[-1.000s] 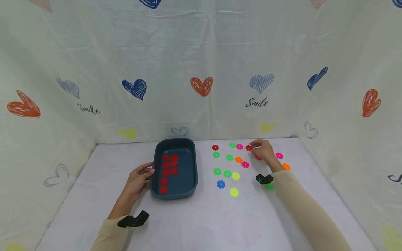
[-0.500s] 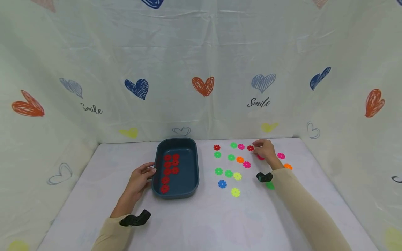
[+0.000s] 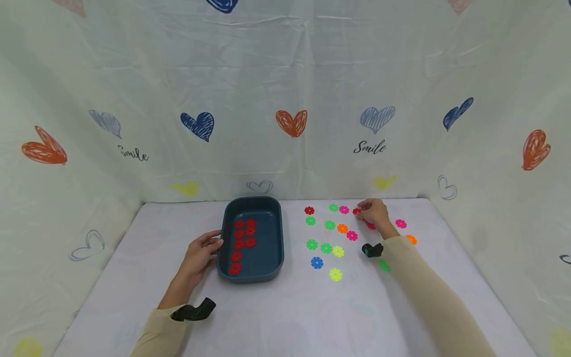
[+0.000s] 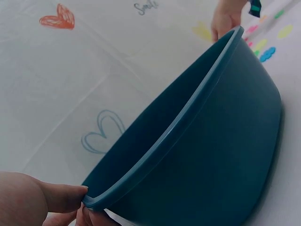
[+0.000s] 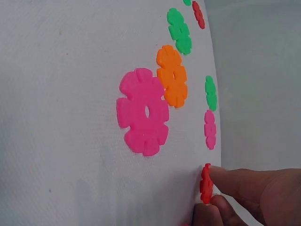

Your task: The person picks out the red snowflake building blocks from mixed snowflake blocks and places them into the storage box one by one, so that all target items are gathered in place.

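A dark teal plastic tub (image 3: 265,255) stands on the white-covered table, with several red flower-shaped discs (image 3: 235,256) lying inside it. My left hand (image 3: 198,255) pinches the tub's left rim (image 4: 188,113) between thumb and fingers, as the left wrist view shows. At the back right, my right hand (image 3: 375,213) pinches a red flower-shaped disc (image 5: 206,184) between thumb and fingers. A pink disc (image 3: 371,225) is partly hidden under that hand. Another red disc (image 3: 309,210) lies at the back, right of the tub.
Loose flower-shaped discs are scattered right of the tub: green (image 3: 329,225), orange (image 3: 342,228), pink (image 3: 352,235), yellow (image 3: 336,274) and blue (image 3: 316,263). A white sheet (image 3: 250,74) printed with hearts hangs behind the table's back edge.
The head view has shifted slightly, so everything sits a little further right. The right fingers have closed in on the red disc. My left hand stays on the tub rim.
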Motion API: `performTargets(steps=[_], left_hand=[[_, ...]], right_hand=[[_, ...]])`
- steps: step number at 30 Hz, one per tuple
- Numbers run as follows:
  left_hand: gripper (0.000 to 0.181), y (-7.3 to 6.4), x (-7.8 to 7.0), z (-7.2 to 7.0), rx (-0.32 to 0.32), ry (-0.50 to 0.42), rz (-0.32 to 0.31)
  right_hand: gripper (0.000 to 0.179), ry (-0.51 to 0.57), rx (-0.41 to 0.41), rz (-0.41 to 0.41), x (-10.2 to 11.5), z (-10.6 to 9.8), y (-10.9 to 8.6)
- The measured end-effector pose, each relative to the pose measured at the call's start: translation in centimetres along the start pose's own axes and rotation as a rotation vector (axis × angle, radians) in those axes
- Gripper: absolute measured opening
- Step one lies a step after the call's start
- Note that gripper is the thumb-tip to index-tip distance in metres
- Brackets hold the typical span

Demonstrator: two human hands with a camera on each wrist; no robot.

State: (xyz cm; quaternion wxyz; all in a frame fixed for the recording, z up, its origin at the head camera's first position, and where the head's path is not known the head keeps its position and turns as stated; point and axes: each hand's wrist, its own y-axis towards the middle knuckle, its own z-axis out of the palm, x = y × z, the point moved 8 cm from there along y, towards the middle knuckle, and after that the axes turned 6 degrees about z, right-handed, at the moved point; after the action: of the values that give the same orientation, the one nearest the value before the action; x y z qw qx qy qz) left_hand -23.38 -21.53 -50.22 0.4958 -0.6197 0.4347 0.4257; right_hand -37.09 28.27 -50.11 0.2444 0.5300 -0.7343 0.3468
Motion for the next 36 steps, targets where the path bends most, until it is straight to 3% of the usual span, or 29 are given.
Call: performTargets(steps=[15, 26, 36], left_hand=[[0.046, -0.1, 0.0, 0.1, 0.01, -0.012, 0.011], [0.046, -0.1, -0.1, 0.0, 0.002, -0.013, 0.007], [0.047, 0.0, -0.1, -0.1, 0.004, -0.029, 0.017]], right_hand=[[0.031, -0.078, -0.035, -0.033, 0.5, 0.7, 0.1], [0.035, -0.101, 0.038, 0.01, 0.5, 1.3, 0.0], [0.029, -0.113, 0.046, -0.031, 0.6, 1.1, -0.3]])
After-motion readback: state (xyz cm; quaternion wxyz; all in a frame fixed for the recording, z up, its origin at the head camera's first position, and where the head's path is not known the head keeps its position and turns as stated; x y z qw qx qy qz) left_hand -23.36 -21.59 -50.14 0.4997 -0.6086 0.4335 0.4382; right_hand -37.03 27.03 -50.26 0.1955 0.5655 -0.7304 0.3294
